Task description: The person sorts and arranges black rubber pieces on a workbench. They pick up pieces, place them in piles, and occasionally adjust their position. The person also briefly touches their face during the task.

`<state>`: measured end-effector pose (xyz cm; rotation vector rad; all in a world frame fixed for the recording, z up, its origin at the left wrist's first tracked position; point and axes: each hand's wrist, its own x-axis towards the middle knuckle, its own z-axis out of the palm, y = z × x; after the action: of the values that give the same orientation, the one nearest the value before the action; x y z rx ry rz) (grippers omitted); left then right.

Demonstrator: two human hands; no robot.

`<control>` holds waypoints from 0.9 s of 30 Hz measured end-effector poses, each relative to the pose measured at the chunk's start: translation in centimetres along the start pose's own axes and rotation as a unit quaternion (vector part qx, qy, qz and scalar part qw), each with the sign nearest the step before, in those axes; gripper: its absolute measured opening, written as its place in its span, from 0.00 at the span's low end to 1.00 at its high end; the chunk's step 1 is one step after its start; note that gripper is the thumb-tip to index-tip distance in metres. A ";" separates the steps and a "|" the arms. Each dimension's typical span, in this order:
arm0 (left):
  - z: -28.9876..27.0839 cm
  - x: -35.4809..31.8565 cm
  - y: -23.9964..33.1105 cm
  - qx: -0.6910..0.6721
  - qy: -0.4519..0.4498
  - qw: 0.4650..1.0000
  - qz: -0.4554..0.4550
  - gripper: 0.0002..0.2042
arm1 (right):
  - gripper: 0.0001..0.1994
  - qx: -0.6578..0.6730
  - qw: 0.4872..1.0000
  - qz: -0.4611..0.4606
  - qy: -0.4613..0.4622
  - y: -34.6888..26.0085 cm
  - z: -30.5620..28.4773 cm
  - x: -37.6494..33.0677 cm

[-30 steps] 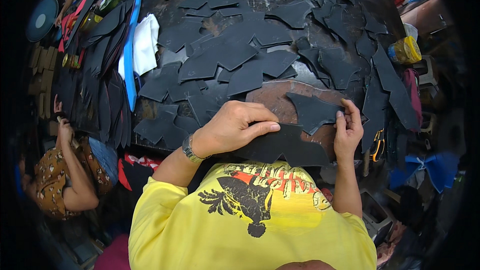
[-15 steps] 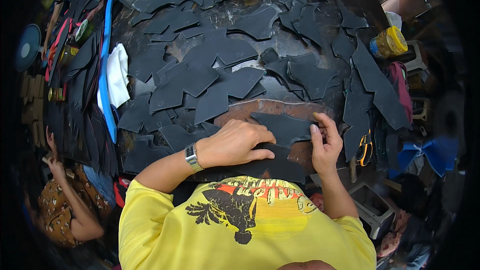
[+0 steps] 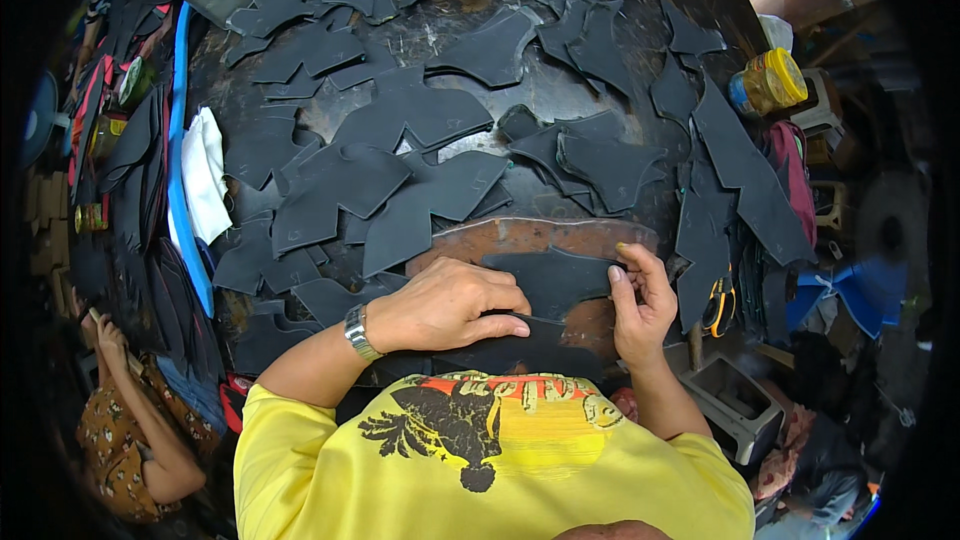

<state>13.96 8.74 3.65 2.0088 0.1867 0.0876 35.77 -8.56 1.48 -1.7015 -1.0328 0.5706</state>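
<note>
A black cut sheet piece with curved edges lies on a brown board at the table's near side. My left hand, with a metal-band watch on its wrist, is closed at the piece's left end, fingers curled over it and thumb along the near edge. My right hand pinches its right tip between thumb and fingers. Another black piece lies between the board and my yellow shirt. What is under my left palm is hidden.
Many black cut pieces overlap across the dark table. A blue strip and white cloth run along the left. Orange-handled scissors and a yellow-lidded jar are on the right. Another person sits at lower left.
The view has shifted slightly, so the table's things sit a little lower and further left. Both hands keep nearly the same hold on the piece.
</note>
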 end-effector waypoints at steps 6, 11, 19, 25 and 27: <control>-0.2 0.1 0.0 0.005 -0.007 1.000 0.005 0.15 | 0.15 0.017 1.000 -0.008 0.004 0.1 0.0 0.0; -0.3 0.0 0.1 0.003 -0.013 1.000 0.001 0.16 | 0.16 0.024 0.999 -0.024 0.012 -0.5 0.4 0.2; -0.2 0.0 -0.3 -0.019 -0.004 1.000 0.012 0.14 | 0.15 -0.028 0.999 -0.045 0.014 -0.5 0.6 0.5; -0.1 0.1 -0.3 -0.023 0.004 1.000 0.006 0.13 | 0.15 -0.033 0.998 -0.054 0.012 -0.6 0.6 0.6; -0.3 0.0 -0.2 -0.014 -0.002 1.000 0.005 0.13 | 0.15 -0.031 0.998 -0.055 0.008 -0.7 0.5 0.6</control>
<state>13.94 9.05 3.60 1.9819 0.1725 0.0928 35.43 -7.71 1.99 -1.6892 -1.1353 0.4581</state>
